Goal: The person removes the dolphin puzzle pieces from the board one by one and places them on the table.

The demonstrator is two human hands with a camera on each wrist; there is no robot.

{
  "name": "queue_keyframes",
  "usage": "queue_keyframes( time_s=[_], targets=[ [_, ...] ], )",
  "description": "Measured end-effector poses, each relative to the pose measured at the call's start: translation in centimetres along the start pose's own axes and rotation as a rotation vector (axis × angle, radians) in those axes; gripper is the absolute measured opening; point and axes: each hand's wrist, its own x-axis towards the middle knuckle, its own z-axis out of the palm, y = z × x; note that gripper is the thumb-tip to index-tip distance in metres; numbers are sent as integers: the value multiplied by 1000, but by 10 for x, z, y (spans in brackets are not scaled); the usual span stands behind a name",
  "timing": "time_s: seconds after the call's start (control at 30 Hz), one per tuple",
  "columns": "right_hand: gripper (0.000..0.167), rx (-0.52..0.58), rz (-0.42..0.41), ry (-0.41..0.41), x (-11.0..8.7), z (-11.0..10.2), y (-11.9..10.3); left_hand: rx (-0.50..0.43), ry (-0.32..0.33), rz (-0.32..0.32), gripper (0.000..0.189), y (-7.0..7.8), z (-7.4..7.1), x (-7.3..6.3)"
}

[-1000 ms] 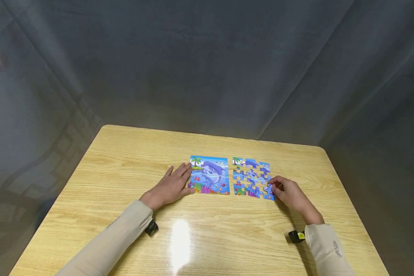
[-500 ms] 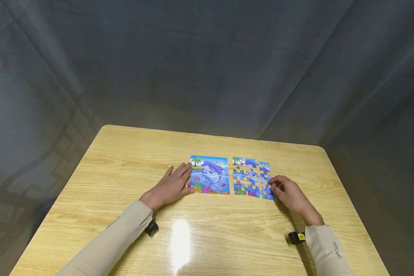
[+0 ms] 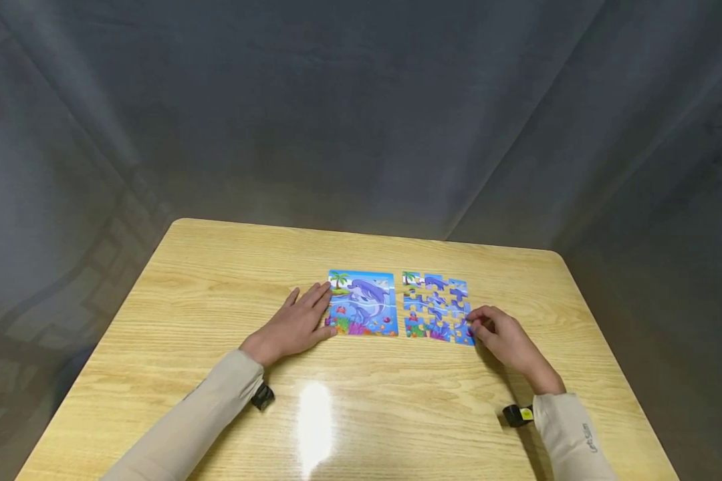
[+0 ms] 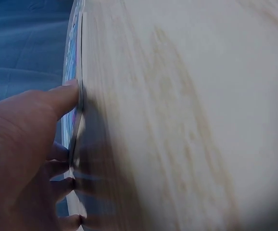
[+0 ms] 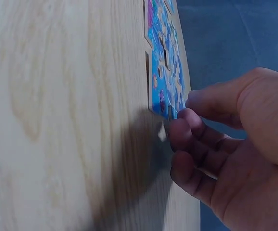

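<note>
My left hand [image 3: 295, 326] lies with its fingers spread along the left side of a square dolphin picture board [image 3: 364, 304]. Its thumb rests on the board's lower left corner; the left wrist view shows the thumb [image 4: 64, 98] at the board's edge. To the right, several jigsaw pieces [image 3: 434, 304] with the same dolphin scene lie in rows with small gaps. My right hand [image 3: 505, 341] has its thumb and curled fingers at the outer edge of the lower right puzzle piece [image 5: 158, 94], pinching it. The fingertips partly cover that piece.
Both picture sets lie flat on a wood-grain table [image 3: 391, 407], nearer its far edge. A dark grey curtain [image 3: 337, 120] hangs behind and at the sides. Black devices are strapped at both wrists.
The lower right piece has shifted slightly toward its neighbours with my right hand. My left hand has stayed on the board. The head view has shifted a little.
</note>
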Motion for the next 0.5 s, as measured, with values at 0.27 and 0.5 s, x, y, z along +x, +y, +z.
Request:
queue_keyframes(
  time_s=[0.27,0.5],
  targets=[
    [25,25,-35,16,0,-4,-3,-36,72,16,90,-3,0,0],
    [37,-36,-107,74,0,-1,-15,2,132,38,93,-6,-13,-6]
  ],
)
